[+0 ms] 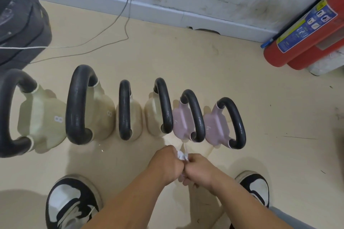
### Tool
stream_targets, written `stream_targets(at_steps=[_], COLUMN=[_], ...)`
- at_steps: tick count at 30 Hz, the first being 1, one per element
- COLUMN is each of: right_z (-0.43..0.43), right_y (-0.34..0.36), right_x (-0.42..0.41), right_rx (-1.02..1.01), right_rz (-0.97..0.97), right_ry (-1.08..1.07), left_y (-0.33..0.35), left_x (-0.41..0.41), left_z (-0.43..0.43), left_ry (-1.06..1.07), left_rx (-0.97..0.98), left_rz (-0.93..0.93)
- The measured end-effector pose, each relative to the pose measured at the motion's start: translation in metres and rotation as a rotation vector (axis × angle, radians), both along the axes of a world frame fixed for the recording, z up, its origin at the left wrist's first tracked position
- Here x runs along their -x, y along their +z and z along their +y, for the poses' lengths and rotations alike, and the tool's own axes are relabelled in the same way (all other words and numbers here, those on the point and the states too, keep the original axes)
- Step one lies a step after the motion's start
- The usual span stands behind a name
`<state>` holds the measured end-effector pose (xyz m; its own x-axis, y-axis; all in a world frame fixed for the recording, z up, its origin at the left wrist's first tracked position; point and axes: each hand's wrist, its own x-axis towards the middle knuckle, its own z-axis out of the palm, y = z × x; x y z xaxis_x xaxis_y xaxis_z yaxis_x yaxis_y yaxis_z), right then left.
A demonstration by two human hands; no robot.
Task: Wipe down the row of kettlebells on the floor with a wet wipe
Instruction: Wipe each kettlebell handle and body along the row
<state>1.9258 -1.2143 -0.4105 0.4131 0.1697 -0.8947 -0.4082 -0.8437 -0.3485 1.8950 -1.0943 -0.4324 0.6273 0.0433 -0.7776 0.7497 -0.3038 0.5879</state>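
Observation:
Several kettlebells stand in a row on the beige floor, all with black handles. The left ones are cream, such as the big one marked 8 [40,117] and the one beside it [100,111]. The two at the right are pink: one [181,120] and the last one [214,126]. In front of the pink ones, my left hand [165,163] and my right hand [198,170] are pressed together, both gripping a small crumpled white wet wipe [182,155] between them, above the floor.
My two black-and-white shoes [70,201] [255,188] stand on the floor near the bottom. A red fire extinguisher [301,31] leans at the right wall. A dark grey bag [20,20] sits at the far left, and thin cables [104,31] trail across the floor behind the row.

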Motion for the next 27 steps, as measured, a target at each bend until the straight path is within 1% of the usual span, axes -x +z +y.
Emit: stream_targets(at_steps=[1, 3, 5, 6, 7, 8, 9, 11, 12, 13, 14, 15, 17, 20, 23, 27], right_z=[-0.001, -0.004, -0.007, -0.008, -0.006, -0.003, 0.001, 0.013, 0.019, 0.025, 0.03, 0.034, 0.036, 0.039, 0.047, 0.027], right_y=[0.011, 0.035, 0.063, 0.078, 0.093, 0.106, 0.114, 0.112, 0.104, 0.095, 0.084, 0.073, 0.058, 0.062, 0.077, 0.063], right_x=[-0.005, -0.017, -0.034, -0.045, -0.054, -0.062, -0.069, -0.079, -0.081, -0.082, -0.083, -0.084, -0.088, -0.094, -0.084, -0.032], right_rx=[-0.001, 0.043, 0.078, 0.082, 0.074, 0.078, 0.101, 0.186, 0.213, 0.205, 0.192, 0.18, 0.185, 0.318, 0.422, 0.523], right_rz=[0.043, 0.075, 0.025, -0.037, -0.123, -0.249, -0.415, -0.829, -1.006, -1.107, -1.132, -1.105, -1.0, -0.906, -0.826, -0.859], right_ry=[0.006, 0.094, 0.139, 0.12, 0.084, 0.047, 0.04, 0.099, 0.16, 0.219, 0.28, 0.333, 0.396, 0.515, 0.639, 0.706], left_y=[0.001, 0.01, 0.017, 0.024, 0.031, 0.039, 0.045, 0.052, 0.053, 0.054, 0.056, 0.056, 0.058, 0.057, 0.058, 0.061], left_x=[-0.002, -0.007, -0.012, -0.014, -0.016, -0.018, -0.021, -0.028, -0.031, -0.033, -0.034, -0.034, -0.03, -0.024, -0.016, -0.003], left_z=[0.001, 0.002, 0.001, 0.0, -0.003, -0.006, -0.01, -0.016, -0.017, -0.017, -0.016, -0.014, -0.009, -0.005, -0.001, 0.008], left_ry=[0.016, 0.017, 0.014, 0.022, 0.044, 0.077, 0.103, 0.121, 0.126, 0.127, 0.128, 0.136, 0.169, 0.186, 0.203, 0.133], left_rx=[0.029, 0.094, 0.165, 0.195, 0.226, 0.257, 0.28, 0.293, 0.293, 0.289, 0.282, 0.276, 0.25, 0.188, 0.168, 0.121], left_rz=[0.011, 0.032, 0.052, 0.054, 0.045, 0.037, 0.029, 0.008, 0.009, 0.019, 0.035, 0.057, 0.088, 0.067, 0.056, 0.045])
